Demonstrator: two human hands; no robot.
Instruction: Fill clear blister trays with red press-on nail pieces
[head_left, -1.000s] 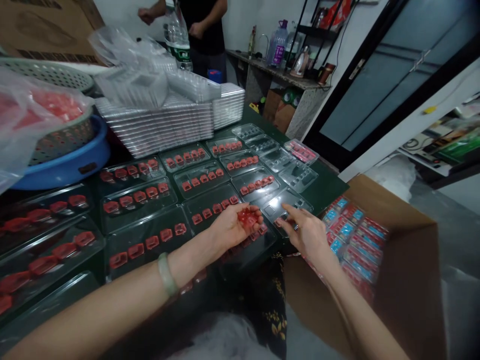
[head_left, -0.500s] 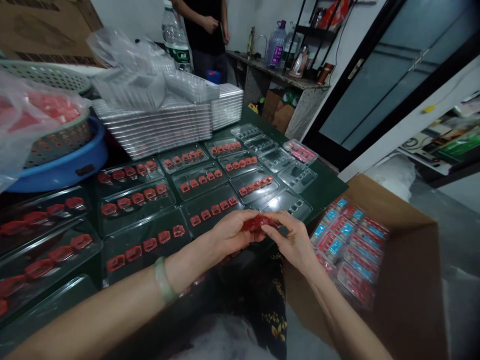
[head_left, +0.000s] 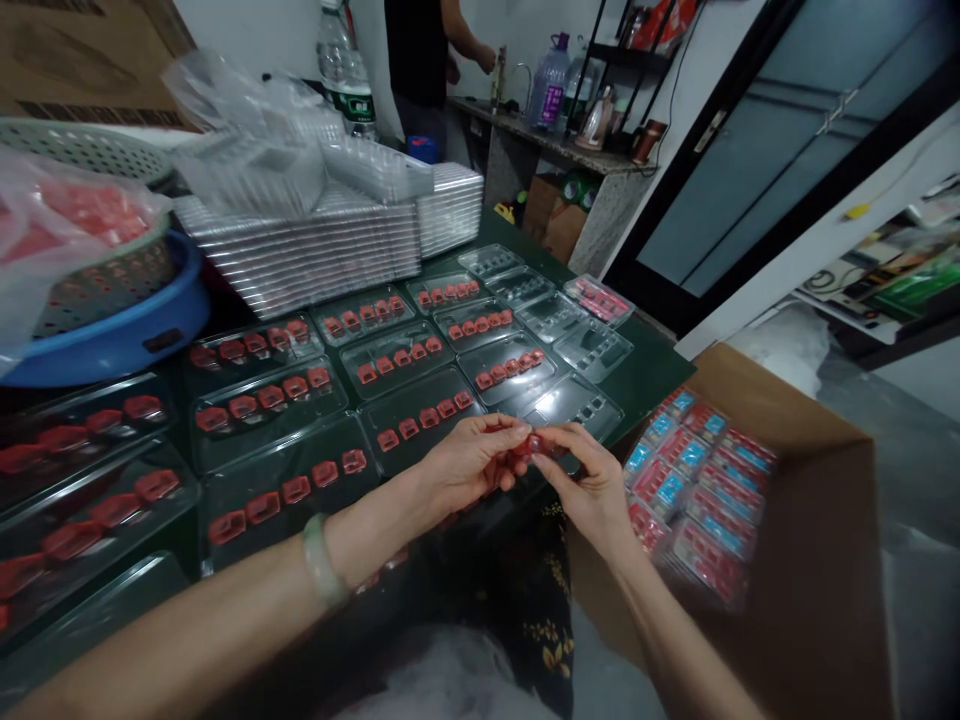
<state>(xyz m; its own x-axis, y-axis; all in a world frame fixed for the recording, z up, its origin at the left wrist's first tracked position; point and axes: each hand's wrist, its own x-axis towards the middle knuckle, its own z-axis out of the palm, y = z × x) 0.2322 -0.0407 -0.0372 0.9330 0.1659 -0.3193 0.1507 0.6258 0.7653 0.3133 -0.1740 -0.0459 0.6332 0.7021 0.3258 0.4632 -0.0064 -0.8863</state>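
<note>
Close together near the table's front edge, my two hands hold small red see-through plastic pieces [head_left: 533, 443]. My left hand [head_left: 474, 455], a pale bangle on its wrist, is closed with thumb and fingers bent round some of them. The thumb and fingertips of my right hand [head_left: 589, 480] pinch a piece at the same spot. How many pieces are in the fingers is hidden. Just beyond lie clear plastic trays [head_left: 409, 445], many with a row of red pieces [head_left: 428, 418] in their slots. Beside my right hand, a clear tray [head_left: 581, 408] shows bare slots.
To the right stands a cardboard box [head_left: 817, 520] with packed red-and-blue packages [head_left: 690, 455]. Stacked clear trays [head_left: 315, 255] rise at the back. A blue basin [head_left: 112, 345] and a basket with red pieces [head_left: 97, 215] are at left. A person [head_left: 420, 55] stands behind the table.
My fingers have shifted on the red pieces; the larger red cluster between them now shows less. The person at the back has turned and stretched an arm to the right.
</note>
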